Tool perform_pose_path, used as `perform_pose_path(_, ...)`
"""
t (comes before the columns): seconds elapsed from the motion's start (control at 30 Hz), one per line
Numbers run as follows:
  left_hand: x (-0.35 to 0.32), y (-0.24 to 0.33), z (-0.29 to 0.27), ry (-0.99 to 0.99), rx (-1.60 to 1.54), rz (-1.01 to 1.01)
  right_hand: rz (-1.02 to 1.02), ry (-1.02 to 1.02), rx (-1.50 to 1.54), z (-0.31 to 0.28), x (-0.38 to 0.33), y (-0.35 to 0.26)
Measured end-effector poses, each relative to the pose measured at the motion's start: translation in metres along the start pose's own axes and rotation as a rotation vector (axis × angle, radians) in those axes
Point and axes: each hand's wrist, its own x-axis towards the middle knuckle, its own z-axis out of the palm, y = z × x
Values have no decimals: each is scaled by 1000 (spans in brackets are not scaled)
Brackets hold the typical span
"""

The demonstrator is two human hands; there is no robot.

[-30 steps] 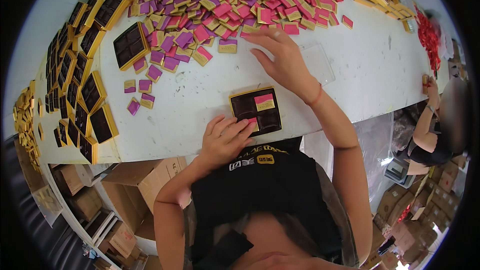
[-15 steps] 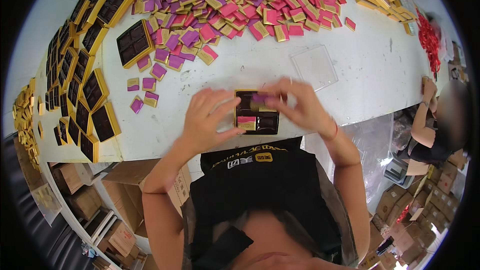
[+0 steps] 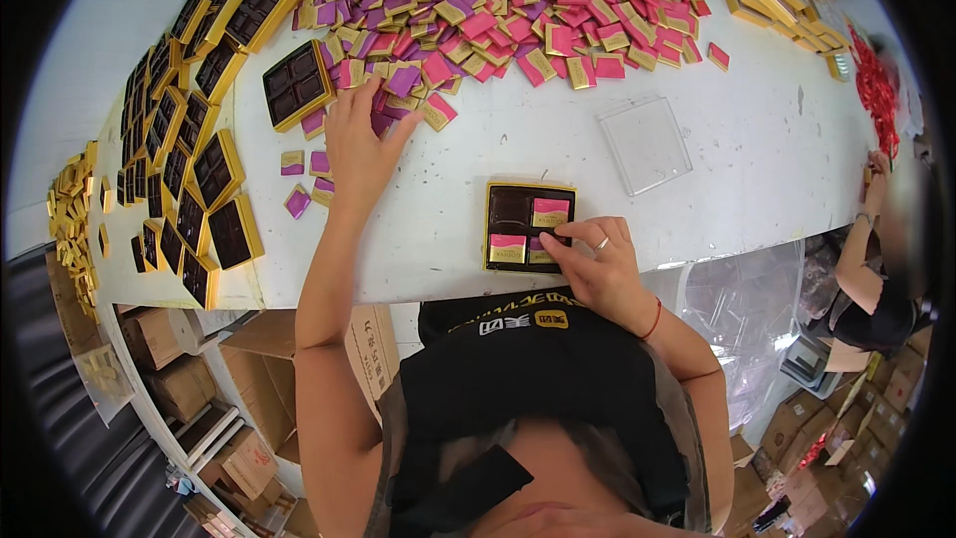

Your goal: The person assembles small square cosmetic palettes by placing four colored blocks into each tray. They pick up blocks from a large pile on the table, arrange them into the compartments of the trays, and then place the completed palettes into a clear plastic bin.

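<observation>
Tray: gold-edged brown tray near the table's front edge, holding three pink-and-gold wrapped squares.
Right hand: right hand, fingertips pressing a wrapped square in the lower right compartment.
Left hand: left hand, moved off the tray since half a second ago, fingers spread loosely at the pile of wrapped squares.
Surface: white table, clear lid beyond the tray, empty trays along the left edge.
Room: cardboard boxes below.

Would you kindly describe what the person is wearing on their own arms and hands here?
Both forearms are bare, with no sleeves reaching them and no gloves. The right hand has a pale ring on one finger, and a thin red cord bracelet circles the right wrist. The left hand shows no ring, watch or band.
</observation>
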Motion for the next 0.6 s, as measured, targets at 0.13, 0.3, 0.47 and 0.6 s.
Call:
perform_pose_path(0.13,16,7,1,-2,18,-42,-59,-104,-54,-20,11,-6)
perform_pose_path(0.3,15,10,4,-68,-406,-218,-172,-79,-50,-9,-1,8)
perform_pose_path(0.47,-12,38,-26,-365,-1263,-588,-179,-14,3,-1,-6,13)
perform_pose_path(0.6,-23,59,-33,-445,-1159,-489,-134,37,54,1,-4,20)
